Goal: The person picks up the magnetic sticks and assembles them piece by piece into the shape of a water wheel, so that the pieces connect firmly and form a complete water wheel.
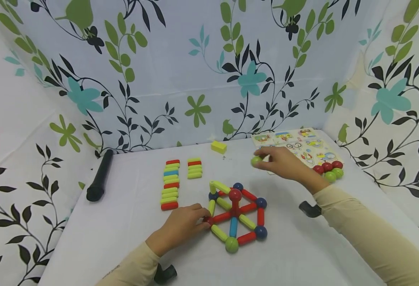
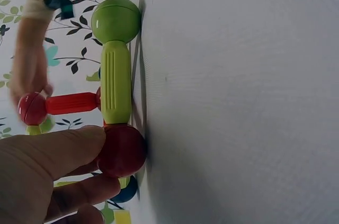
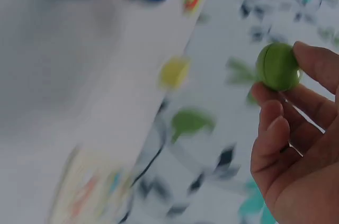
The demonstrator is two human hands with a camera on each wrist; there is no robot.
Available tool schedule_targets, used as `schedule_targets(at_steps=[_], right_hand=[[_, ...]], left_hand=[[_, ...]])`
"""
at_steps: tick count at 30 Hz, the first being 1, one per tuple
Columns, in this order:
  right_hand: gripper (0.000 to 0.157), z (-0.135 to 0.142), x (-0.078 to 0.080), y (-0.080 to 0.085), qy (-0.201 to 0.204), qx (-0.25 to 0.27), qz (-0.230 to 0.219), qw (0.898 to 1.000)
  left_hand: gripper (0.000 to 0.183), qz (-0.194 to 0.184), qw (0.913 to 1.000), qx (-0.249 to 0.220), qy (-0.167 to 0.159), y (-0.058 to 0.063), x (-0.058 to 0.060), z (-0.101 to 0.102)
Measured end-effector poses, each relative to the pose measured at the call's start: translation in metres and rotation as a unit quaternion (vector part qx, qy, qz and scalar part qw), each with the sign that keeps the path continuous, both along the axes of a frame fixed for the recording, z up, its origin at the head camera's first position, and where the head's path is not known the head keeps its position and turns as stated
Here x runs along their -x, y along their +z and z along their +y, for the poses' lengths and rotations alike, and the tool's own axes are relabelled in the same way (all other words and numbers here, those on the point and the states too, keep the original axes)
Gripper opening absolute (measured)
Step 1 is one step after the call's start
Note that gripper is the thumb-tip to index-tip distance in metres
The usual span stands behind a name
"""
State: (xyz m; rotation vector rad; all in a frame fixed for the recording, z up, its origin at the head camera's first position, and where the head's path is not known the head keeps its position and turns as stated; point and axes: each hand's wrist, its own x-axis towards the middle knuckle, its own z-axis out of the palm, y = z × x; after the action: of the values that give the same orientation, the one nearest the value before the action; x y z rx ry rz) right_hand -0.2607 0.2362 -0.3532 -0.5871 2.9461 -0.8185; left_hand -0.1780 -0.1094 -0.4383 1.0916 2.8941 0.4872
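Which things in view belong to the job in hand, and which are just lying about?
Likely part of the job:
ball-and-rod frame
held green ball
longer row of rods
shorter row of rods
cluster of red and green balls

Probably just lying about:
yellow block
picture sheet
black microphone-shaped object

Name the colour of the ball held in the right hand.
The ball is green; it shows best in the right wrist view.
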Motion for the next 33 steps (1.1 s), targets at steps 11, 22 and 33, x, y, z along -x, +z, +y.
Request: schedule_targets(at_steps=[11, 22, 33], right_hand=[[0.036, -0.113, 0.018, 0.016, 0.178, -0.035, -0.055, 0.982], [0.035, -0.123, 0.022, 0.009, 0.200, -0.071, -0.079, 0.974], [0.032, -0.113, 0.026, 0.010, 0.200, -0.057, -0.057, 0.977]], left_hand=[[0.022, 0.000, 1.0000, -0.003, -0.004, -0.001, 0.001, 0.001], [0.021, 0.009, 0.9999, -0.006, -0.002, -0.001, 0.001, 0.000], [0.021, -0.001, 1.0000, -0.003, -0.003, -0.001, 0.000, 0.000]])
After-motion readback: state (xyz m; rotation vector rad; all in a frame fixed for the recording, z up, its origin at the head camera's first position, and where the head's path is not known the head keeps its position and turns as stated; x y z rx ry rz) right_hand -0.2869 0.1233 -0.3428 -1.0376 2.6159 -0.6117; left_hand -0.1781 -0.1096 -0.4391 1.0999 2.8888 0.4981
